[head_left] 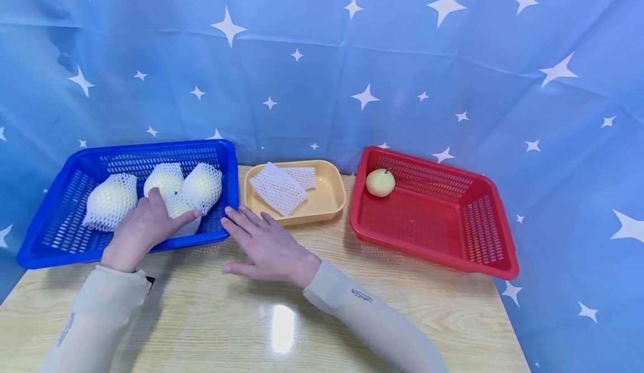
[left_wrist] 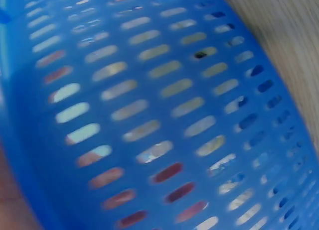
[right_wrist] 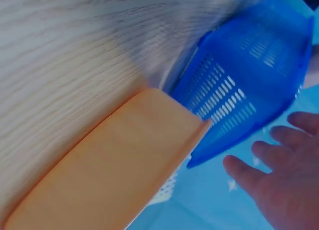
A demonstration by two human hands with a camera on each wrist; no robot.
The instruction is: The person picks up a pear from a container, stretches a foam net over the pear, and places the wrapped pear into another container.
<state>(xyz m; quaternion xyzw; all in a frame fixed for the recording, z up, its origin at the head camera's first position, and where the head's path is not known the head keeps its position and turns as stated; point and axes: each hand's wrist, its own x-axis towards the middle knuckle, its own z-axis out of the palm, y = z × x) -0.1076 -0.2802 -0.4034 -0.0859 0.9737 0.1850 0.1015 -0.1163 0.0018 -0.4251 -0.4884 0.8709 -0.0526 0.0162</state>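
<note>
Several pale pears in white foam nets, one of them a netted pear [head_left: 112, 201] at the left, lie in the blue basket [head_left: 232, 177]. My left hand [head_left: 143, 225] reaches over the basket's front rim. Its thumb and fingers grip the front netted pear [head_left: 182, 208], partly covering it. In the left wrist view, the basket's slotted wall [left_wrist: 144, 95] hides most of that hand. My right hand [head_left: 269, 247] is spread with fingers straight, its fingertips by the basket's front right corner. In the right wrist view, the right hand [right_wrist: 289, 165] holds nothing.
A yellow tray [head_left: 327, 194] with empty foam nets [head_left: 279, 187] stands beside the blue basket. Farther right, a red basket [head_left: 427, 222] contains one bare pear [head_left: 380, 183]. All stand on a wooden table [head_left: 201, 317], before a blue star-patterned cloth [head_left: 312, 93].
</note>
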